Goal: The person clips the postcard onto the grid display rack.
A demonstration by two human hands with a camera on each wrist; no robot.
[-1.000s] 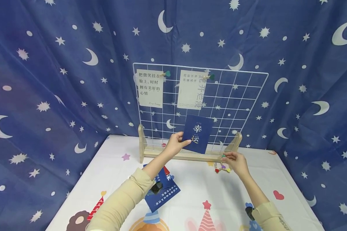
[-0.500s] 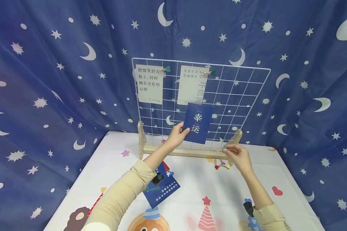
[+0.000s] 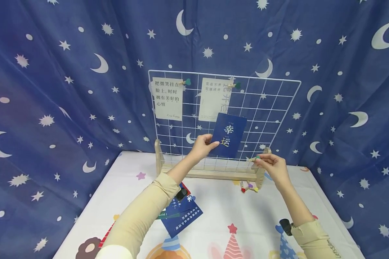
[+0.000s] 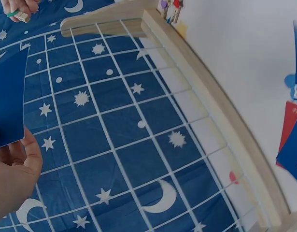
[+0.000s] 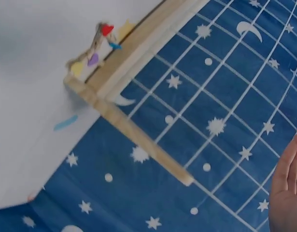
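My left hand (image 3: 201, 146) pinches a dark blue card (image 3: 233, 126) with white and gold characters by its lower left edge, in front of the grid. To the right, my right hand (image 3: 273, 167) pinches a small wooden clothespin (image 3: 253, 159) with a green heart on its end. Behind the card stands a white wire grid (image 3: 262, 108). On it hang two pale cards, a left one (image 3: 167, 104) and a middle one (image 3: 210, 102), each under a clothespin with a green heart. In the right wrist view only part of my right hand (image 5: 288, 198) shows at the edge.
A wooden base (image 3: 214, 174) carries the grid. Several clothespins (image 3: 249, 186) with coloured hearts lie before its right foot. Blue, red and green cards (image 3: 181, 217) overlap on the white patterned tablecloth (image 3: 210, 212), partly under the left forearm. A blue starry curtain (image 3: 84, 72) hangs behind.
The blue card has moved up and to the right with my left hand, overlapping the middle pale card's lower edge. My right hand has risen slightly rightward, its clothespin now plainly visible.
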